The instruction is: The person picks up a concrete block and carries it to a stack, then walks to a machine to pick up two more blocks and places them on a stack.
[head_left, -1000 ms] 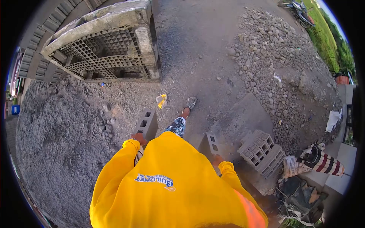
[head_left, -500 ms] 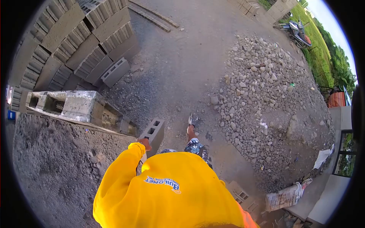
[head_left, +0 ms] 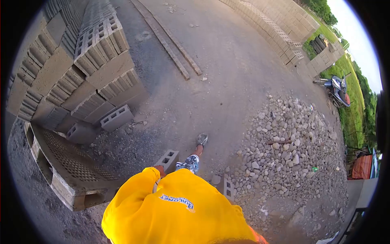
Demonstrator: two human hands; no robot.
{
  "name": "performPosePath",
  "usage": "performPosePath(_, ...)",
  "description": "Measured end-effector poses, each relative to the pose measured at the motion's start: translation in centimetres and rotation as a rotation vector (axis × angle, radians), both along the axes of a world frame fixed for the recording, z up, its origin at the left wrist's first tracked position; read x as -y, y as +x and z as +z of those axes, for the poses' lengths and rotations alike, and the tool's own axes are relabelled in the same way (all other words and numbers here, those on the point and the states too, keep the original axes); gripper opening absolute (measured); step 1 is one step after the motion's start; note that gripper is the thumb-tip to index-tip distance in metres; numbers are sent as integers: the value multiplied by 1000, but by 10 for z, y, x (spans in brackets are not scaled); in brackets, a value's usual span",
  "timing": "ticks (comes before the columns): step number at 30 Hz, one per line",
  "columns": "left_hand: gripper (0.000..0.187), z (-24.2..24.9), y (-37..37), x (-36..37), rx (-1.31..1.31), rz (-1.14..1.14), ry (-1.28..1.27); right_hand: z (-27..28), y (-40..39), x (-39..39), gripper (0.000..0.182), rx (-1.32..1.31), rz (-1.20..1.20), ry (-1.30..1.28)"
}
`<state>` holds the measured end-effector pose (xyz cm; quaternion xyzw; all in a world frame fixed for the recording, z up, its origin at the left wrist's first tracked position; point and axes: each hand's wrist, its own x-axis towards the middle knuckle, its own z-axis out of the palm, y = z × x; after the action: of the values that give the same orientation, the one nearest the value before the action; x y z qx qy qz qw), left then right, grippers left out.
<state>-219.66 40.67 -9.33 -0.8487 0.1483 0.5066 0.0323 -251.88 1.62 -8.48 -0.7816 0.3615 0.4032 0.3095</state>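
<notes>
My left hand [head_left: 161, 171] is closed on a grey hollow concrete block [head_left: 167, 159], which hangs beside my left leg with its open cells facing up. The yellow sleeve and shirt [head_left: 178, 211] cover much of that arm. A second concrete block [head_left: 227, 188] shows close to my right side, partly hidden by my body. My right hand is out of sight behind the shirt, so what it holds does not show. One shoe [head_left: 202, 139] is planted ahead on the dirt.
Stacked concrete blocks [head_left: 101, 61] rise at left, with a loose block [head_left: 116, 118] at their foot. A pallet [head_left: 73, 162] lies near my left. Gravel [head_left: 284, 150] is heaped at right. Two long bars [head_left: 166, 40] lie ahead. A motorcycle [head_left: 336, 90] stands farther off.
I have moved forward, and the pallet and gravel sit lower in view. The left-hand block came along. The right-side block has swung forward. More stacked blocks show ahead.
</notes>
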Motion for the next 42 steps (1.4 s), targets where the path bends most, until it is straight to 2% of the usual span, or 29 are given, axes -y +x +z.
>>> performPosePath(1,66,-14,22,24,90,9,-35,-4,42,35,81,2,24,-11)
performPosePath(4,59,-63,112,95,-119,154,6,-7,150,135,81,-14,92,-37)
performPosePath(5,56,-70,140,117,-102,135,-18,-6,182,167,81,-20,119,-44)
performPosePath(6,54,-66,168,145,-84,113,-39,-3,215,199,81,-28,140,-53)
performPosePath(10,52,-31,268,230,7,282,35,17,337,306,81,-38,191,-60)
performPosePath(14,54,-30,374,304,192,414,-6,18,475,401,81,-28,274,-60)
performPosePath(17,58,-6,463,365,143,469,-13,0,580,466,81,-36,347,-42)
performPosePath(20,61,-16,545,426,51,538,6,-13,692,539,81,-40,419,-26)
performPosePath(23,62,-13,621,484,91,570,40,-16,812,602,81,-38,486,-8)
performPosePath(27,70,2,733,530,0,669,39,-15,968,664,81,-42,569,2)
performPosePath(30,67,-17,812,552,21,753,7,-20,1084,693,81,-38,625,6)
performPosePath(32,61,-51,865,565,-61,773,1,-16,1159,707,81,-26,628,36)
performPosePath(36,59,-88,984,591,-119,787,-26,-33,1330,728,78,-13,658,-1)
performPosePath(39,58,-101,1087,603,-100,791,-42,-36,1461,737,76,7,668,-13)
performPosePath(42,57,-92,1177,607,-71,763,-42,-36,1565,754,74,15,711,-26)
